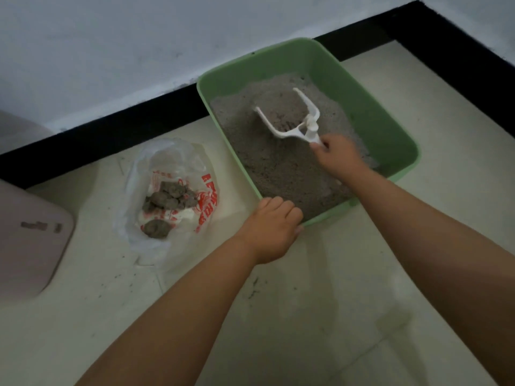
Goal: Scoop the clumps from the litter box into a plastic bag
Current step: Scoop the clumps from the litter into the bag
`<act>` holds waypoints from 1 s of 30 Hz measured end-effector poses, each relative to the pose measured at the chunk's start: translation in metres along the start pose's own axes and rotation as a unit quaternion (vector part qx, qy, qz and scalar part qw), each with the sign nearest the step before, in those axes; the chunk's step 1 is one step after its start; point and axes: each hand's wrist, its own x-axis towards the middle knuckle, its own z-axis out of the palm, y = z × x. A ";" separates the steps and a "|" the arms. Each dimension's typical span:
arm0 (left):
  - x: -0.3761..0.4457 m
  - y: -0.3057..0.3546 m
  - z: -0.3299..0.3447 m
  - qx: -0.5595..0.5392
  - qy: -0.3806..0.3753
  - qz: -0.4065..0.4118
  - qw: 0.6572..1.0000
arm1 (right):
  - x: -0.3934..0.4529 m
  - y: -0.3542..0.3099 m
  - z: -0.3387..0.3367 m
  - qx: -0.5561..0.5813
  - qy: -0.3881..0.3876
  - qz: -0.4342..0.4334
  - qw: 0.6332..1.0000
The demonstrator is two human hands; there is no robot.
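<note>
Now the left hand (271, 228) is gripping the litter box (387, 118) rim, steadying it, while the right hand (338, 157) is clutching the scoop (289, 121), digging.

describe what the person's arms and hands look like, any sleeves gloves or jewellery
Both arms are bare as far up as the frame shows; no sleeve edge is in view. The left hand and right hand wear no gloves. No watch, bracelet or ring shows on either wrist or on the fingers that can be seen. The light is dim, so finer marks cannot be told.
</note>
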 end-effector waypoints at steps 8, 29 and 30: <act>0.001 0.000 -0.002 0.006 -0.012 0.003 1.000 | -0.021 0.004 -0.032 -0.051 0.008 -0.019 0.998; 0.005 0.005 -0.010 0.015 -0.068 -0.017 0.997 | -0.039 0.019 -0.038 -0.044 -0.030 0.051 0.997; 0.005 0.005 -0.010 0.018 -0.068 -0.017 0.997 | -0.040 0.019 -0.039 -0.039 -0.034 0.053 0.997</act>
